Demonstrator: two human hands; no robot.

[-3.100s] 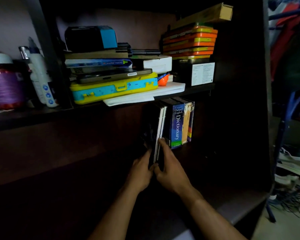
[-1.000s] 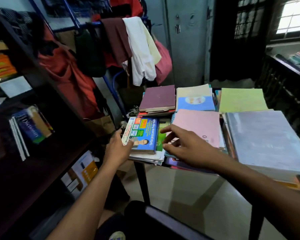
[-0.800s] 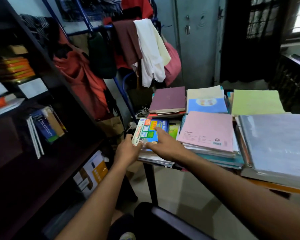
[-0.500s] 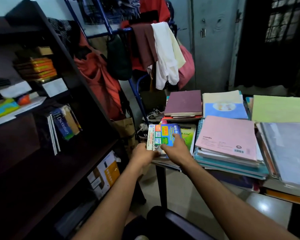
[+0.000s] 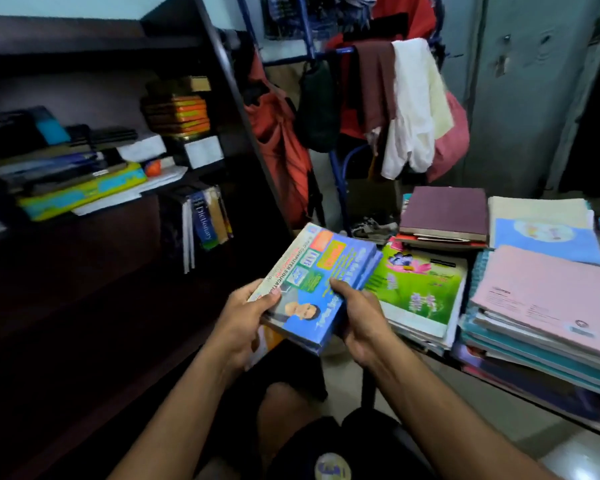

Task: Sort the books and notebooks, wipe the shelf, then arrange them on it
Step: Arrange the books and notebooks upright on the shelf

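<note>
1. A blue computer book [image 5: 321,282] is held in the air between both hands, tilted, with its cover facing up; its spine reads "COMPUTER EDUCATION", and the cover carries coloured panels and a small portrait.
2. The left hand [image 5: 245,318] is clamped on the spine-side near corner, thumb on the cover and fingers underneath.
3. The right hand [image 5: 359,315] is closed on the opposite long edge, thumb on the cover.
4. Just right of the right hand, a green flower-cover book [image 5: 418,289] lies flat on top of a stack of books; its lettering is too blurred to read.
5. Farther right, a pink notebook [image 5: 548,299] tops a taller pile; its small print cannot be read.
6. Beyond the hands on the right lies a maroon book [image 5: 445,211], with a pale blue-and-cream notebook [image 5: 542,226] beside it.
7. Left of the left hand stands the dark shelf [image 5: 84,306]. On it a few books stand upright, one a blue dictionary [image 5: 203,221] with "Dictionary" on its spine.
8. On the board above sit a yellow-and-blue case [image 5: 84,192] and stacked orange boxes [image 5: 181,114].
</note>
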